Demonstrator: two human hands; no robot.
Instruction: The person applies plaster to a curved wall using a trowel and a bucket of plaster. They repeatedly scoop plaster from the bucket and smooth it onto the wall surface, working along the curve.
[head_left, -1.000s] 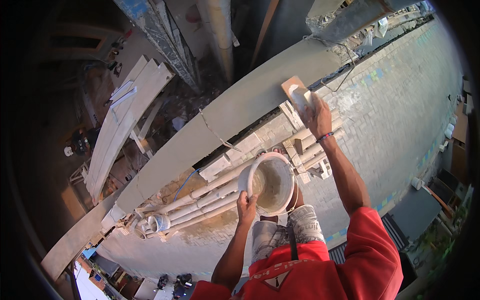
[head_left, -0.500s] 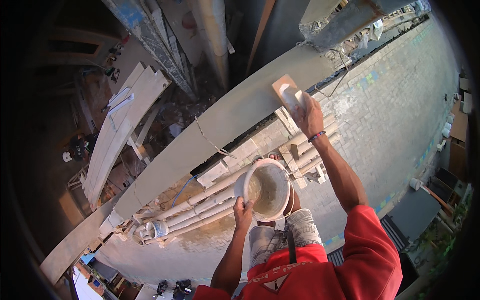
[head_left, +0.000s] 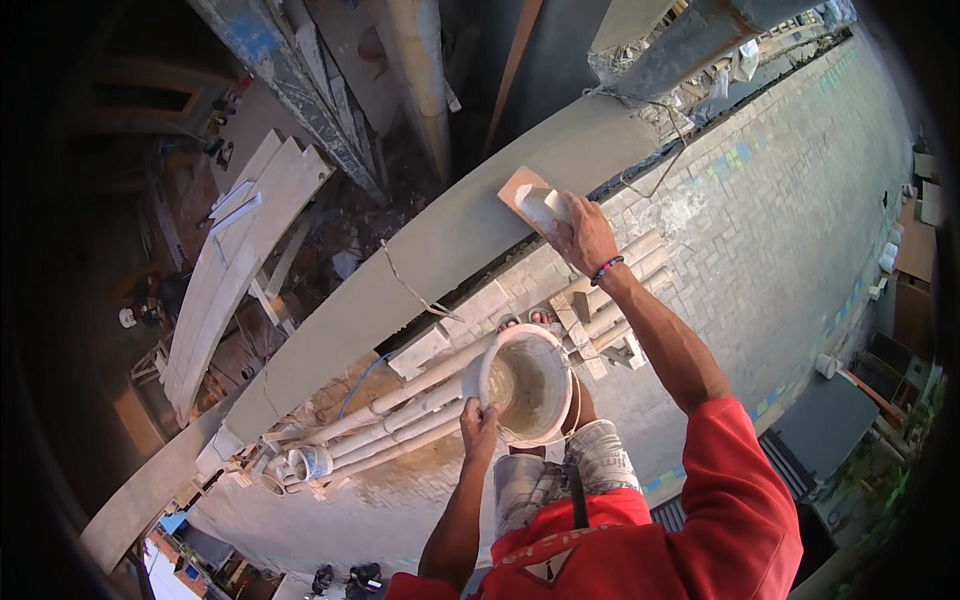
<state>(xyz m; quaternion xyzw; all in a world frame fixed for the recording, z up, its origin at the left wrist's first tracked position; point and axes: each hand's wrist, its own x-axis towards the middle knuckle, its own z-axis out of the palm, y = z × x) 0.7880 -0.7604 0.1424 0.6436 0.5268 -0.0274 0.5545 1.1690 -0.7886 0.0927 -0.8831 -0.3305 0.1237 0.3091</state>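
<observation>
My right hand [head_left: 586, 240] is wrapped round the pale handle of a flat plastering float [head_left: 521, 189]. The float's board lies against the near side of a long, smooth grey concrete ledge [head_left: 440, 235], over its edge. Lower down, my left hand [head_left: 479, 426] grips the left rim of a pale bucket [head_left: 474, 378], thumb inside. The bucket is tilted, so its inside shows, coated with greyish residue. A thin wire handle [head_left: 573, 405] hangs at its right side. How much the bucket contains, I cannot tell.
Below the ledge lie several pipes or poles [head_left: 400, 425] and a wooden frame [head_left: 575, 325]. A loose cord [head_left: 405, 282] crosses the ledge. A small white container [head_left: 312, 461] sits at lower left. Pale boards [head_left: 240, 250] stand beyond the ledge, near a leaning post [head_left: 425, 80]. Paving [head_left: 740, 240] extends right.
My right hand has moved left along the ledge with the float. My left hand still holds the bucket, which has shifted slightly left and down in view.
</observation>
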